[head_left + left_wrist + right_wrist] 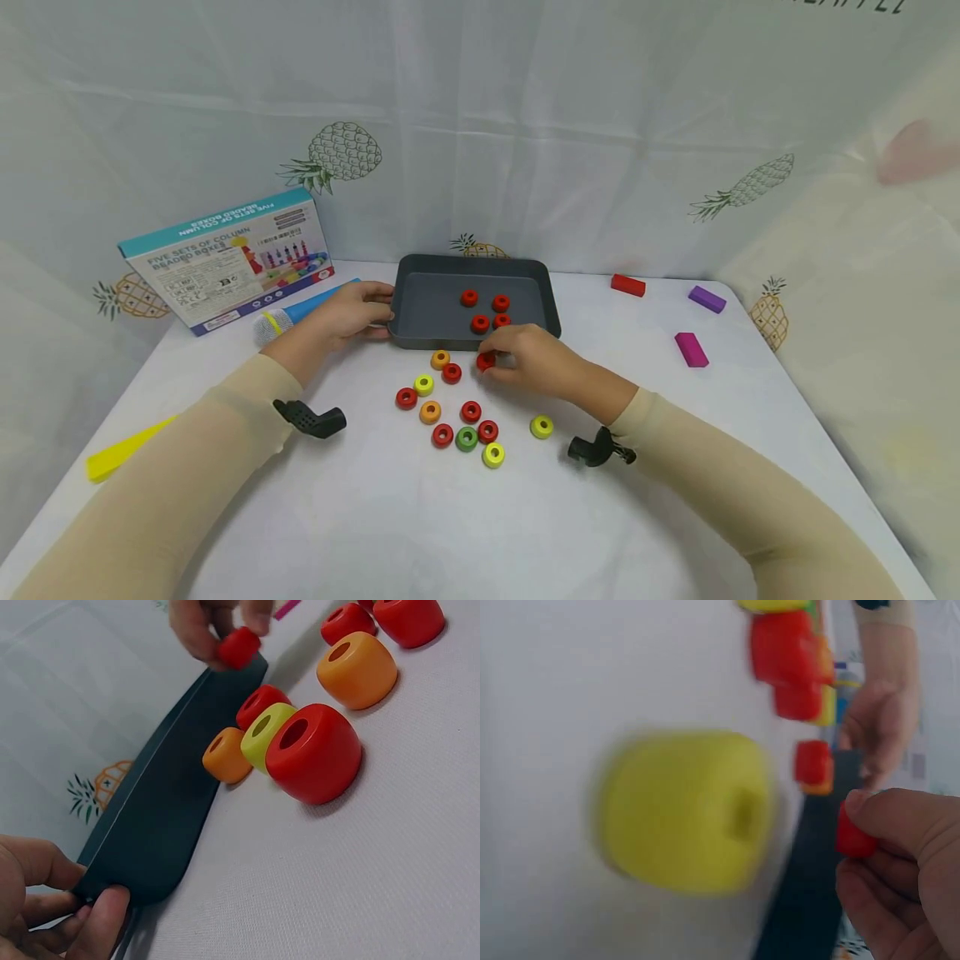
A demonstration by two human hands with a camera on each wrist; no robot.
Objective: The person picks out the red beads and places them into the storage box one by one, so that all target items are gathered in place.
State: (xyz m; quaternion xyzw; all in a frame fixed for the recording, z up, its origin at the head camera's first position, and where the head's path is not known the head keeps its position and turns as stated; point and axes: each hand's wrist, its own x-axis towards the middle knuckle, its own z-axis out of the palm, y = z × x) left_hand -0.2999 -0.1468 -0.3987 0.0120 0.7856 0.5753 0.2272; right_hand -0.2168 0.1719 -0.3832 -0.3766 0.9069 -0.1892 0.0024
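left of centre, gripping left end of the grey tray (429, 302) with left hand (352, 313). upper middle, seeing four red beads (469, 297) inside tray. just below its near rim in frame, pinching another red bead (486, 361) in right hand (531, 358). looks like mid-transfer into tray; calls for clearing the rim, then letting go.
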